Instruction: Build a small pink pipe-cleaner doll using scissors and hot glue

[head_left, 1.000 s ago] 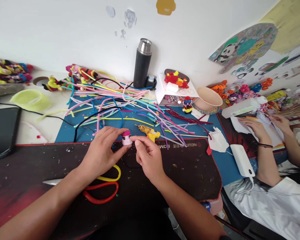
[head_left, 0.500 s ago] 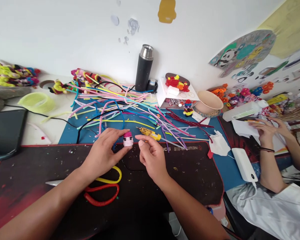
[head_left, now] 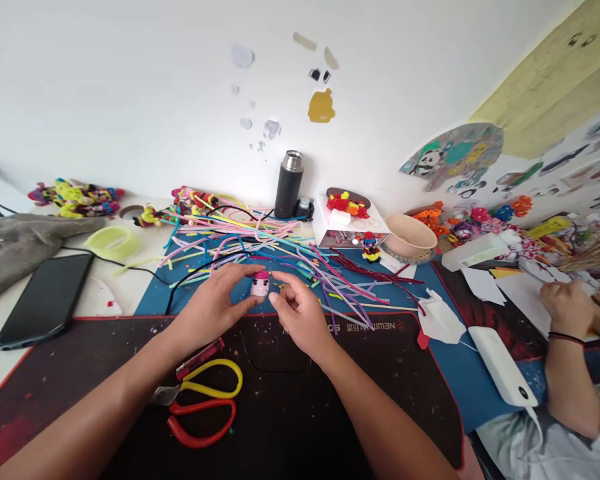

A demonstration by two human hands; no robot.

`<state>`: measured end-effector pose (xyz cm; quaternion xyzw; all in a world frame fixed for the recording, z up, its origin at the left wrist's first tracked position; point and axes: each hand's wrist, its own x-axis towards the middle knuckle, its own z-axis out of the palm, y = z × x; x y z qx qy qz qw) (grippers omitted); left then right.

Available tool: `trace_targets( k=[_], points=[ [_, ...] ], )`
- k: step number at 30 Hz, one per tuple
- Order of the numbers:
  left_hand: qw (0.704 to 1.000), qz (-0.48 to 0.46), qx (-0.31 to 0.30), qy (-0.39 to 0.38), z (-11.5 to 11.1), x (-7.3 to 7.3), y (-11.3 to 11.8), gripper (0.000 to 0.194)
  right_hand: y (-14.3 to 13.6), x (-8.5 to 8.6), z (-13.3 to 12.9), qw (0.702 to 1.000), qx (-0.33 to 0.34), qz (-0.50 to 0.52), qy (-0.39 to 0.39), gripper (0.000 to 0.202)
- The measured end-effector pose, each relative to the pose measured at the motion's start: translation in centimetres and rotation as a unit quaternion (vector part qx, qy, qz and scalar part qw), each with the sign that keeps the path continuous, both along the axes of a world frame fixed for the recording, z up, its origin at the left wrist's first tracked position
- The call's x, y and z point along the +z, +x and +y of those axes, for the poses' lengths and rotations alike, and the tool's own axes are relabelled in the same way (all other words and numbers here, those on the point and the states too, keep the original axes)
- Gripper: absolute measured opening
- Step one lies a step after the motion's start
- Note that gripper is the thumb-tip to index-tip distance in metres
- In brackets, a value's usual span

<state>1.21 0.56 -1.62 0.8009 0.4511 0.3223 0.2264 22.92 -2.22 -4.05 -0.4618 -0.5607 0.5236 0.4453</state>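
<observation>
A small pink-and-white doll head [head_left: 259,287] with black eyes and a magenta top is pinched between the thumb and fingers of my left hand [head_left: 215,300]. Just to its right, my right hand [head_left: 300,310] has its thumb and index finger close to the head's side, with the other fingers curled; whether a tiny piece is between the fingertips is too small to tell. Scissors [head_left: 213,380] with one yellow and one red handle lie below my left hand, partly under the forearm. A dark red tube [head_left: 200,359] lies beside them.
Many coloured pipe cleaners [head_left: 240,233] spread behind my hands. Further back stand a black thermos [head_left: 289,187] and a white box [head_left: 325,230]. A phone [head_left: 47,300] lies left; a white power bank [head_left: 500,367] and another person's hand [head_left: 567,310] are at the right.
The view has tilted up and shifted. My right hand's fingertips have come closer to the doll head. The other person's hands have moved lower over the papers.
</observation>
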Motion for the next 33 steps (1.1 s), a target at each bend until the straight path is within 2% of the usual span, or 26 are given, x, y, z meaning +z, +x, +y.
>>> trace_targets(
  k=[6, 15, 21, 27, 33],
  points=[
    [0.999, -0.033, 0.007, -0.008, 1.0, 0.1, 0.4, 0.044, 0.4, -0.3, 1.4, 0.999, 0.028, -0.023, 0.023, 0.055],
    [0.995, -0.073, 0.022, -0.057, 0.2, 0.1, 0.5, 0.045, 0.5, 0.4, 2.1, 0.994, 0.068, -0.066, 0.055, 0.058],
    [0.991, -0.113, 0.023, -0.073, 0.1, -0.2, 0.4, 0.052, 0.2, 0.8, 2.6, 0.994, 0.065, -0.048, 0.073, 0.052],
    [0.985, -0.140, 0.016, -0.102, -0.1, -0.4, 0.2, 0.046, 0.0, 0.3, 2.2, 0.996, 0.063, -0.028, 0.060, 0.051],
    [0.985, -0.128, 0.027, -0.116, -0.2, -0.1, 0.4, 0.049, 0.2, 0.1, 2.0, 0.996, 0.067, -0.019, 0.059, 0.055]
  ],
)
